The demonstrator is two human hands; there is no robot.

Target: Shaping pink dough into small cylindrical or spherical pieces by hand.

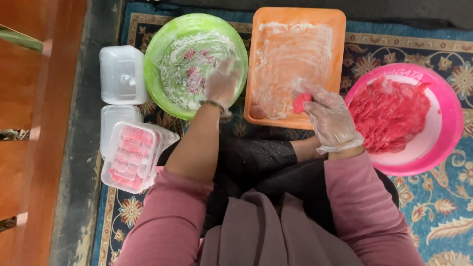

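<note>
Your right hand (331, 116) is pinching a pink dough piece (301, 102) over the orange tray (295, 17), its glove slick, so it could be slipping. Your left hand (221, 84) (blurred; grip unclear) is working the floured green bowl (162, 44), risking spilling flour.

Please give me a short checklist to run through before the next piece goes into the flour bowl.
1. Right hand holds a pink piece over the orange tray: ok.
2. Left hand is in the green bowl, blurred, so its grip: cannot tell.
3. Green bowl has white flour and a few coated pieces: ok.
4. Pink bowl has red mass in it: ok.
5. Clear box beside the left arm is filled with pink pieces: ok.
6. Glove on the right hand: ok; on the left: cannot tell.
</note>
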